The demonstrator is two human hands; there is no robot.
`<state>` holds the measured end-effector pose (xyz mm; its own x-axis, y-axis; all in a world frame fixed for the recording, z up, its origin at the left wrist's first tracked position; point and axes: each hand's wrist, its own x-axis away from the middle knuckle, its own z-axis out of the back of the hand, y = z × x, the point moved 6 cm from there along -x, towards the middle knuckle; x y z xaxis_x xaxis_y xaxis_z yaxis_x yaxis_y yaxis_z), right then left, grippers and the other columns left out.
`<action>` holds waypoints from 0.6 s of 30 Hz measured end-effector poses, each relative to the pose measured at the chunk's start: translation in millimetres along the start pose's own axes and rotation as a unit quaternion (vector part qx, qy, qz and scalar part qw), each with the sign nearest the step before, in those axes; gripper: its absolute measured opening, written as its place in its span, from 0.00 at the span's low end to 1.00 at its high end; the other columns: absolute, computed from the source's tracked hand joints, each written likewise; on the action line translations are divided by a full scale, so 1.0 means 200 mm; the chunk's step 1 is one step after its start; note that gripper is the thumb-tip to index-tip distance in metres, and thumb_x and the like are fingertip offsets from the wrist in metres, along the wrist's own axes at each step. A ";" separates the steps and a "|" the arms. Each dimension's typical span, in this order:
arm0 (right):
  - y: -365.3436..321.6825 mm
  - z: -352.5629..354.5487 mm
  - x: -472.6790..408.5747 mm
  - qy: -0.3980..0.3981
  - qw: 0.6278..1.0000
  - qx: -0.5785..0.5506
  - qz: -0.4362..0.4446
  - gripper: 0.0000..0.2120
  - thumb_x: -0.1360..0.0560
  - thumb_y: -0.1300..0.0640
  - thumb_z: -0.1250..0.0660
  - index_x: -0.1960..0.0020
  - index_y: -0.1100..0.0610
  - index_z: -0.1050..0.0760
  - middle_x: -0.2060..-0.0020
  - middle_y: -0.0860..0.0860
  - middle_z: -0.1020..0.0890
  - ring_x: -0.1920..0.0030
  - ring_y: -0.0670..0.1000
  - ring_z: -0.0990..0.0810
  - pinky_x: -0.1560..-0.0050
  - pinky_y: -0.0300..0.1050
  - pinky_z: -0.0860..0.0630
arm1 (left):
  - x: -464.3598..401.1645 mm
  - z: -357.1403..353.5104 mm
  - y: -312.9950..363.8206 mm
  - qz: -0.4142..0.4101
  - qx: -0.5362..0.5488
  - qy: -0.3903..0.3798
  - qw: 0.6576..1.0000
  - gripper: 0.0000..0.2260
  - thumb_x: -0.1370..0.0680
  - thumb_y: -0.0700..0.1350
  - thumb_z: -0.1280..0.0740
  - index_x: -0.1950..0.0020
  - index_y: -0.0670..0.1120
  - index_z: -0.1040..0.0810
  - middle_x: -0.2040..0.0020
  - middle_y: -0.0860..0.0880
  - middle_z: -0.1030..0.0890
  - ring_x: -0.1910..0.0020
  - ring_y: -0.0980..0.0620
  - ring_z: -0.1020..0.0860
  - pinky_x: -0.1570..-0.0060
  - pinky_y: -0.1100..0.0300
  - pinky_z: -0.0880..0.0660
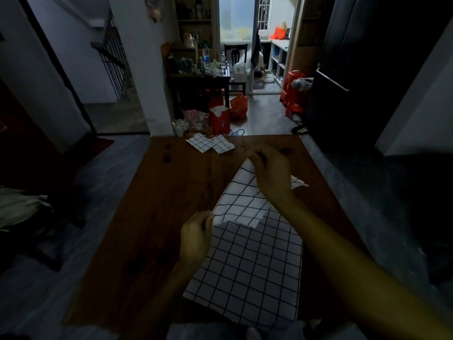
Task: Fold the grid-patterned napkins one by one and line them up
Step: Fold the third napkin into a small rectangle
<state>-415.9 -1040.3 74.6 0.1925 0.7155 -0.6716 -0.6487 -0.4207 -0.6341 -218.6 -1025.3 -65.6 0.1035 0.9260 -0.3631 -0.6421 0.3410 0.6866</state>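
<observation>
Dim room, wooden desk (157, 217). I've got my left hand (196, 238) and right hand (270, 171) pinching opposite corners of a napkin (241, 200) over the stack (252, 273). Floppy, light cloth, so corners grip best.

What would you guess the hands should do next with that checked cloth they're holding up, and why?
Probably bring the two pinched corners together to fold it. The left hand and right hand each grip a corner of one napkin, lifted above the flat napkin pile, not yet folded. Two folded napkins already lie at the table's far edge.
</observation>
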 end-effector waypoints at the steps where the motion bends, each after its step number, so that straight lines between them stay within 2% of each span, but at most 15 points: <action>1: 0.01 0.00 0.00 0.000 1.000 0.007 0.000 0.07 0.23 0.57 0.37 0.55 0.58 0.22 0.63 0.51 0.18 0.63 0.46 0.23 0.60 0.35 0.28 | 0.01 -0.01 -0.02 0.003 -0.009 -0.010 1.000 0.07 0.21 0.40 0.38 0.48 0.45 0.20 0.54 0.49 0.20 0.57 0.57 0.24 0.57 0.68 0.29; 3: 0.01 0.01 -0.01 -0.004 1.000 0.023 0.010 0.07 0.22 0.57 0.37 0.55 0.57 0.22 0.62 0.52 0.18 0.63 0.46 0.23 0.59 0.40 0.27 | 0.01 -0.04 -0.06 0.016 -0.025 -0.032 0.999 0.07 0.20 0.42 0.38 0.48 0.46 0.20 0.53 0.50 0.20 0.56 0.56 0.24 0.58 0.66 0.29; 6: 0.00 0.01 -0.01 0.008 0.998 0.050 0.036 0.08 0.22 0.55 0.37 0.55 0.58 0.22 0.62 0.52 0.19 0.62 0.42 0.26 0.60 0.36 0.31 | 0.00 -0.07 -0.08 0.041 -0.036 -0.048 0.997 0.08 0.20 0.47 0.38 0.46 0.47 0.22 0.50 0.51 0.22 0.53 0.54 0.23 0.58 0.68 0.31; 9: 0.00 -0.03 0.01 -0.022 0.995 0.082 0.057 0.07 0.23 0.56 0.36 0.55 0.58 0.22 0.61 0.52 0.18 0.61 0.39 0.29 0.59 0.31 0.35 | -0.04 -0.05 0.00 0.030 0.011 -0.021 0.999 0.18 0.23 0.56 0.36 0.38 0.46 0.25 0.44 0.50 0.22 0.45 0.54 0.24 0.48 0.59 0.26; 11: -0.02 -0.08 0.05 -0.056 0.993 0.074 0.075 0.09 0.23 0.55 0.36 0.56 0.59 0.21 0.61 0.53 0.18 0.61 0.41 0.27 0.58 0.31 0.35 | -0.10 -0.03 0.12 -0.008 0.059 -0.009 0.998 0.21 0.24 0.57 0.34 0.36 0.46 0.27 0.41 0.51 0.22 0.42 0.56 0.25 0.44 0.58 0.28; 12: -0.03 -0.10 0.07 -0.073 0.992 0.062 0.084 0.12 0.23 0.53 0.38 0.56 0.59 0.20 0.61 0.53 0.18 0.60 0.43 0.26 0.58 0.32 0.34 | -0.13 -0.02 0.19 -0.035 0.088 -0.012 0.995 0.19 0.23 0.54 0.33 0.37 0.46 0.26 0.43 0.54 0.22 0.43 0.59 0.25 0.46 0.61 0.28; 14: -0.06 -0.14 0.11 -0.109 0.989 0.029 0.094 0.14 0.23 0.52 0.41 0.55 0.58 0.20 0.60 0.53 0.18 0.58 0.44 0.25 0.57 0.36 0.31 | -0.19 0.01 0.33 -0.070 0.133 -0.013 0.989 0.09 0.23 0.46 0.32 0.44 0.46 0.23 0.52 0.59 0.20 0.52 0.65 0.22 0.55 0.68 0.27; 16: -0.07 -0.15 0.12 -0.128 0.987 0.021 0.091 0.12 0.23 0.52 0.40 0.54 0.57 0.21 0.58 0.52 0.18 0.58 0.44 0.24 0.57 0.39 0.29 | -0.23 0.04 0.38 -0.072 0.151 0.005 0.986 0.01 0.23 0.41 0.32 0.53 0.46 0.21 0.62 0.60 0.21 0.63 0.65 0.23 0.64 0.71 0.30; 18: -0.05 -0.11 0.10 -0.112 0.992 0.014 0.061 0.09 0.24 0.52 0.34 0.52 0.57 0.21 0.59 0.50 0.18 0.59 0.44 0.22 0.57 0.38 0.26 | -0.25 0.06 0.36 -0.054 0.177 0.021 0.983 0.04 0.23 0.41 0.33 0.58 0.45 0.22 0.66 0.57 0.21 0.65 0.61 0.22 0.65 0.68 0.28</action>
<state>-389.4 -1033.8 58.8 -0.0547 0.7673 -0.6390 -0.6786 -0.4980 -0.5399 -259.5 -1044.9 9.2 0.1207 0.8768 -0.4654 -0.3237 0.4780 0.8165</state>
